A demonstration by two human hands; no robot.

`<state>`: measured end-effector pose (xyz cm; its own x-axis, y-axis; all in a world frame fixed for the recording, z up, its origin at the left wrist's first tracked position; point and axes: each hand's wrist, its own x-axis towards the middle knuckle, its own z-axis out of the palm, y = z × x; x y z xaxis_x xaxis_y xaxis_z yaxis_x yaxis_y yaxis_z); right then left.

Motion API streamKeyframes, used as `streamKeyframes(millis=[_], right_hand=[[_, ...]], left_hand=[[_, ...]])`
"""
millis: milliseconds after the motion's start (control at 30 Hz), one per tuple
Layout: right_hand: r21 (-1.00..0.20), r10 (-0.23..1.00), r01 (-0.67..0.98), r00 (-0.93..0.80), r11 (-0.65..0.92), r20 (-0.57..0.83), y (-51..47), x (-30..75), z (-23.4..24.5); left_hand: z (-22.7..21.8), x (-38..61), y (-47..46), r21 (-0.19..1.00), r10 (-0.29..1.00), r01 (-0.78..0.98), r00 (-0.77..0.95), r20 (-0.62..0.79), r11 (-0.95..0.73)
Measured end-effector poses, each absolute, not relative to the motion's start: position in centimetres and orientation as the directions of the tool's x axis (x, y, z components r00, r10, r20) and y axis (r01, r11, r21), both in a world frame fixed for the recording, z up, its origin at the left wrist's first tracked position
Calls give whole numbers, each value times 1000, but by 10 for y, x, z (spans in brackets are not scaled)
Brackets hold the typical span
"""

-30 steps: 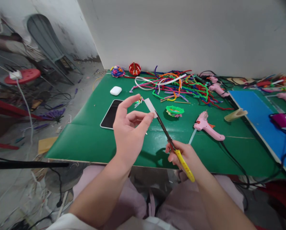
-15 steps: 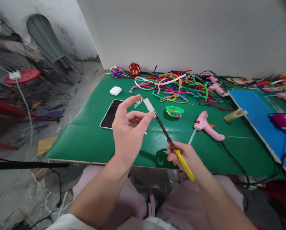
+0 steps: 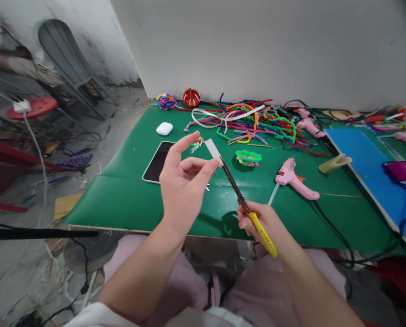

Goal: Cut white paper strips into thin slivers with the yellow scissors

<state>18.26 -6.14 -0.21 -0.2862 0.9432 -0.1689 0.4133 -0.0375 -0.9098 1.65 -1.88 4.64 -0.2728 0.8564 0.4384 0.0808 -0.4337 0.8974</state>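
My left hand (image 3: 185,175) pinches a short white strip (image 3: 213,151) between thumb and fingers, its index finger raised. In my right hand (image 3: 262,220) is a pair of scissors (image 3: 235,186) with yellow handles and dark blades. The blade tips meet the strip's lower end, close to my left thumb. Both hands are above the green table (image 3: 121,200). Just behind the strip lies a small bundle of coloured scraps (image 3: 196,145), partly hidden by my left hand. A green ruffled pipe-cleaner piece (image 3: 248,157) rests to the right of the strip.
A pink glue gun (image 3: 296,181) lies right of the scissors, its black cord trailing off the front edge. Tangled pipe cleaners (image 3: 250,118) spread along the wall. A phone (image 3: 157,162) and white case (image 3: 164,129) lie at left, a blue board (image 3: 369,168) at right.
Almost nothing differs. The scissor blades appear slightly more closed at the strip's lower end, and both hands stay nearly in place.
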Motion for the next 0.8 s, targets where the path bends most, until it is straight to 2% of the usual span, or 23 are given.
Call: streamKeyframes(millis=[800], right_hand=[[-911,936,406,-287,-72,-202,-62,181,-1]], left_hand=[[45,17,-19,900,854,100,-285,435,-425]])
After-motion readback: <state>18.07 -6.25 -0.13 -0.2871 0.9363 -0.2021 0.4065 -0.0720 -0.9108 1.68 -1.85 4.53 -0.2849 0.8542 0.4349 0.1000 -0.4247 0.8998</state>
